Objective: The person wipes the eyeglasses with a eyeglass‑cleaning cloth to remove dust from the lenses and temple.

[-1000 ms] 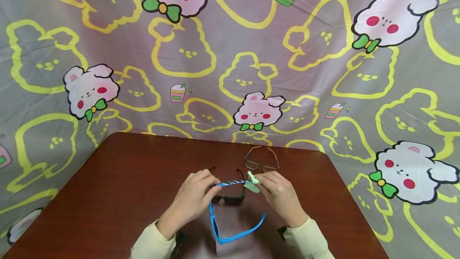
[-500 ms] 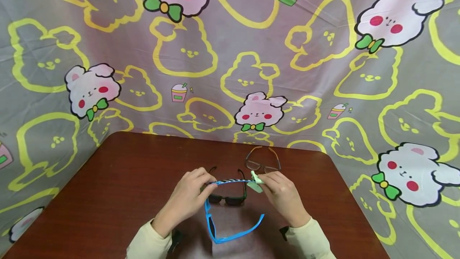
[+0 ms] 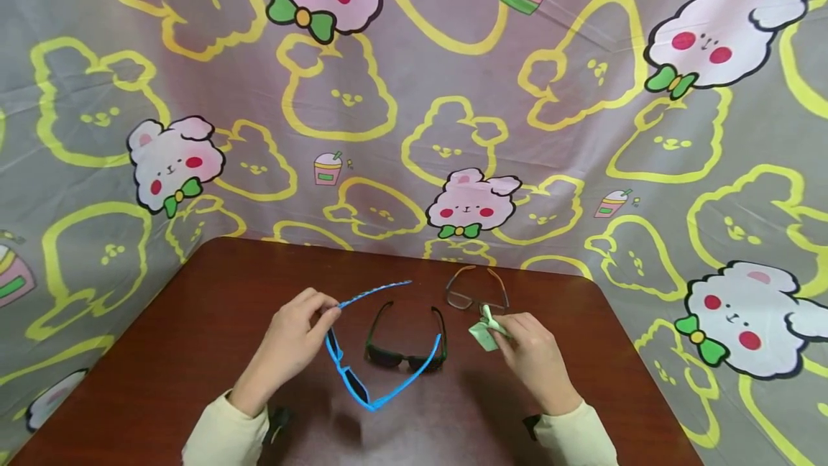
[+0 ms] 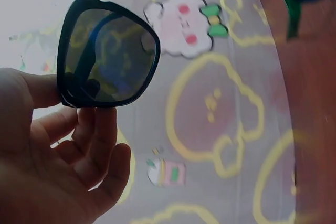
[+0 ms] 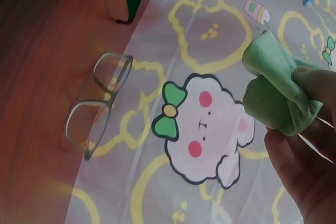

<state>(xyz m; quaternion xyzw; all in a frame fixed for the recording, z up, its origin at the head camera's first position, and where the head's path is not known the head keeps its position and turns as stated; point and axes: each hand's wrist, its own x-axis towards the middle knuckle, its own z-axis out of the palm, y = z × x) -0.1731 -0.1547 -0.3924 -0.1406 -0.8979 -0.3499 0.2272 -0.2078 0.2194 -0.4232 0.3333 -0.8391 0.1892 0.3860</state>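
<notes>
The left grip [image 3: 287, 336] pinches blue sunglasses [image 3: 355, 384]; the right grip [image 3: 537, 359] holds a green cloth [image 3: 482, 336] (now clear of them).

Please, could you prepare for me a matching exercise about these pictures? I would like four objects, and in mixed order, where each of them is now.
Objects
1. blue sunglasses
2. clear-lens glasses
3. green cloth
4. dark sunglasses

Places
A. lying on the table, nearest its far edge
B. held in the right hand
C. lying on the table, farther from that edge
D. held in the left hand

Right pairs: 1-D, 2-A, 3-B, 4-C
</notes>
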